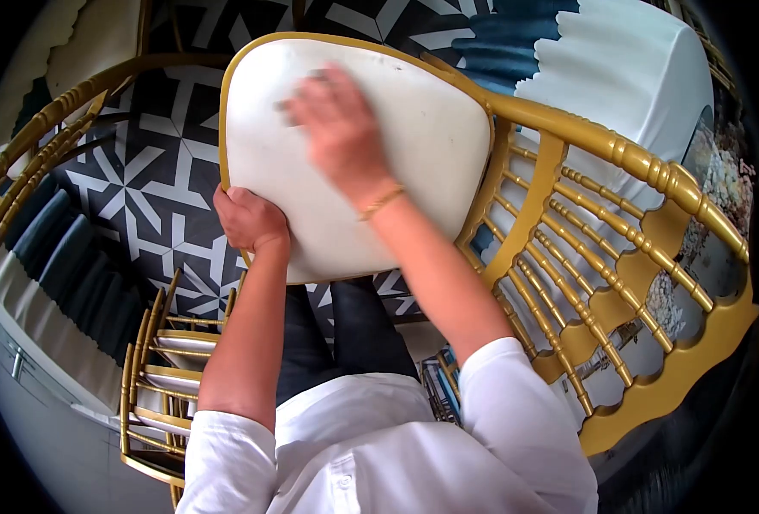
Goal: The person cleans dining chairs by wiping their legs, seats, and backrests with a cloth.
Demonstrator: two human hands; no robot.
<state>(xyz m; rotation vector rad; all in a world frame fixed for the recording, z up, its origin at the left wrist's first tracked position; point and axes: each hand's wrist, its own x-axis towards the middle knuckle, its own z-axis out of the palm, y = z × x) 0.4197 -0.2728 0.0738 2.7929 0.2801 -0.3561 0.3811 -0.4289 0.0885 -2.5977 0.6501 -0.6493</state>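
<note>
Now, at upper center, the fingers of the right hand (341, 128) are over the smooth white chair seat (422, 163), blurred by motion; they look slightly bent, but whether they are spread, pressed together or pinching something, I cannot tell. Over to the left hand (252, 221), closed at the seat's lower-left edge, fingers bunched close together at the thin gold rim (224, 111), their tips hidden. A thin gold-colored bracelet (381, 201) circles the right wrist, and both bare forearms reach up from the short white sleeves of a white shirt (354, 463). And there's the seat itself, filling the upper middle, a few small dark marks on its pale surface, joined on its right to a gold chair back (555, 180) whose turned spindles fan out toward the lower right. Dark trousers (345, 330) show just below the seat. Out to the lower left, slim gold chairs with white seats (174, 377) stand close together; behind them runs a black floor with white geometric shapes (152, 171). Upper right, white scalloped cloth (611, 68) hangs beside dark blue pleated fabric (512, 43), and pale flowers (722, 171) crowd the right edge.
</note>
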